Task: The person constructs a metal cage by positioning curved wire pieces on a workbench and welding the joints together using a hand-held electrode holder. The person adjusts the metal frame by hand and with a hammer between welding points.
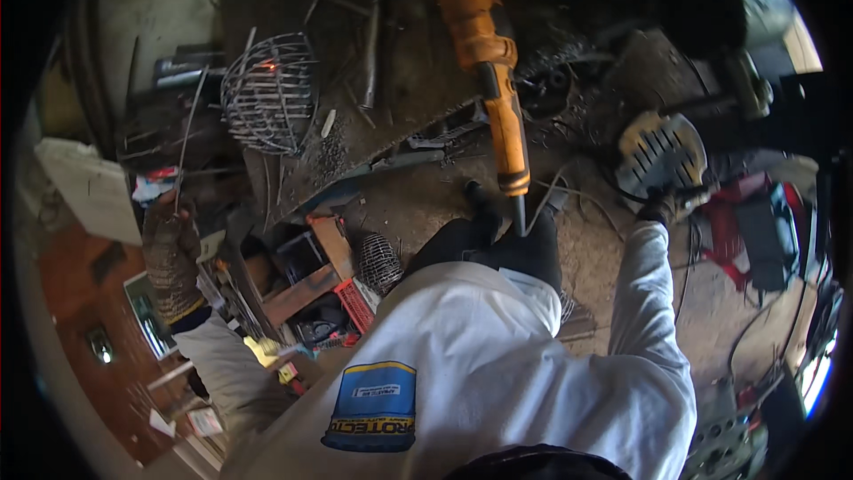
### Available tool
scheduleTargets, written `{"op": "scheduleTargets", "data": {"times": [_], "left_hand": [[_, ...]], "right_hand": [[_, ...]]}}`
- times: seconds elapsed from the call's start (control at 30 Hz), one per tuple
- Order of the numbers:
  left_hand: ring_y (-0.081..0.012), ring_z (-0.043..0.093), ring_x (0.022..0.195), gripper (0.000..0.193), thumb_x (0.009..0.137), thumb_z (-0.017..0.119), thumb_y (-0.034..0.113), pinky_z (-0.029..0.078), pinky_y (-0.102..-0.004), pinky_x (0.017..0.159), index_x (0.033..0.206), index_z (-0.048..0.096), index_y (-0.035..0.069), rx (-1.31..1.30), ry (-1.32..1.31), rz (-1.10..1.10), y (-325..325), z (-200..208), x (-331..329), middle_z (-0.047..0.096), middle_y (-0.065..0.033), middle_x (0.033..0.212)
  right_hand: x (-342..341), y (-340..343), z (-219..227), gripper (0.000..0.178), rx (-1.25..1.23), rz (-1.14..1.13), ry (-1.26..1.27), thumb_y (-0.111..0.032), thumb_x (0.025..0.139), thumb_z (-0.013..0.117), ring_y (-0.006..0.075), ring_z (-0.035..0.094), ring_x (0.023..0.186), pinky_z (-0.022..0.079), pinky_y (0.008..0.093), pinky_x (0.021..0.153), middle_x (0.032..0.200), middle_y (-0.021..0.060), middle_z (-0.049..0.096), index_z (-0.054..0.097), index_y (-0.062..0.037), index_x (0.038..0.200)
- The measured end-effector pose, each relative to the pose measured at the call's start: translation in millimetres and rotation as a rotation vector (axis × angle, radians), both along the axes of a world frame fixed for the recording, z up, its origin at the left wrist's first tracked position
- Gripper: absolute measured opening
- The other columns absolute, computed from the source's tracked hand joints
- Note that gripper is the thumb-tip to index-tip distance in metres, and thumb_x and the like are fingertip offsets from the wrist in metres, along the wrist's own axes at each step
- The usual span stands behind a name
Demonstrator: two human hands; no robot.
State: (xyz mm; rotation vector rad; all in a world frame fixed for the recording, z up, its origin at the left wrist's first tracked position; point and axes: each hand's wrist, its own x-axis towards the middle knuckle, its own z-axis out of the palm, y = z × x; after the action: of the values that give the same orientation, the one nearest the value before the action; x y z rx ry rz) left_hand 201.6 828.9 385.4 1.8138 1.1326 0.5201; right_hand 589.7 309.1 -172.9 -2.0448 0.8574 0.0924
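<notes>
At the left, my left hand, in a brown knit glove, is closed around a thin metal rod. The rod points up beside a round cage of bent metal rods. That cage rests on the dark workbench, with a small orange-red glow near its top. Far to the right, my right hand, in a dark glove, looks closed at the lower edge of a rounded tan plate with slots. A silvery metal piece shows beside that hand. What its fingers grip is unclear.
An orange and black power tool lies over the bench edge toward me. Below are a smaller wire cage, a red crate and a wooden box. A red and grey machine stands right, with cables on the floor.
</notes>
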Motion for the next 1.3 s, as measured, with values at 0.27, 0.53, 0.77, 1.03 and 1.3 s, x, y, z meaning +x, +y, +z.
{"op": "scheduleTargets", "data": {"times": [0.27, 0.53, 0.77, 1.03, 1.3], "left_hand": [[-0.0027, 0.048, 0.061, 0.044, 0.089, 0.074, 0.024, 0.035, -0.0155, 0.049, 0.128, 0.060, 0.009, 0.022, -0.095, 0.004, -40.0, -22.5, 9.5, 0.065, -0.0016, 0.100], [-0.0057, 0.058, 0.076, 0.043, 0.093, 0.068, 0.013, 0.047, -0.0166, 0.055, 0.133, 0.055, 0.007, -0.151, -0.266, -0.053, -27.7, -58.2, 5.9, 0.062, -0.0098, 0.111], [-0.0101, 0.064, 0.089, 0.040, 0.096, 0.065, 0.010, 0.054, -0.0214, 0.065, 0.135, 0.055, 0.006, -0.076, -0.523, -0.143, -1.7, -66.5, -20.1, 0.062, -0.0095, 0.112], [-0.0146, 0.063, 0.080, 0.032, 0.097, 0.061, 0.008, 0.054, -0.0310, 0.065, 0.129, 0.059, 0.011, 0.011, -0.815, 0.082, 55.2, -169.7, -53.1, 0.064, -0.0107, 0.108], [-0.0215, 0.064, 0.079, 0.025, 0.100, 0.057, 0.012, 0.057, -0.0422, 0.071, 0.125, 0.058, 0.008, -0.626, -1.037, 0.005, 117.1, -241.4, -90.4, 0.065, -0.0106, 0.105]], "right_hand": [[32.4, 3.7, -2.7, 0.042, -0.063, -0.012, -0.023, -0.026, 0.095, 0.058, 0.0251, 0.062, 0.098, 0.053, 0.0393, 0.084, 0.112, 0.0137, 0.065, 0.055, -0.0070, 0.132], [9.0, 6.0, 39.3, 0.045, 0.025, -0.138, -0.098, -0.025, 0.096, 0.057, 0.0259, 0.062, 0.098, 0.054, 0.0397, 0.083, 0.111, 0.0148, 0.065, 0.051, -0.0058, 0.137], [-45.7, 39.5, 190.4, 0.048, 0.176, -0.293, -0.418, -0.023, 0.098, 0.055, 0.0266, 0.063, 0.097, 0.055, 0.0401, 0.082, 0.109, 0.0157, 0.065, 0.046, -0.0047, 0.141], [-117.5, 242.0, 418.6, 0.048, 0.494, 0.939, -0.736, -0.020, 0.097, 0.058, 0.0224, 0.067, 0.093, 0.055, 0.0341, 0.083, 0.111, 0.0148, 0.067, 0.047, 0.0009, 0.139], [-102.9, 416.6, 405.8, 0.057, -0.459, 1.314, -0.129, -0.042, 0.087, 0.067, 0.0411, 0.065, 0.106, 0.052, 0.0477, 0.090, 0.106, 0.0242, 0.070, 0.057, -0.0049, 0.129]]}}
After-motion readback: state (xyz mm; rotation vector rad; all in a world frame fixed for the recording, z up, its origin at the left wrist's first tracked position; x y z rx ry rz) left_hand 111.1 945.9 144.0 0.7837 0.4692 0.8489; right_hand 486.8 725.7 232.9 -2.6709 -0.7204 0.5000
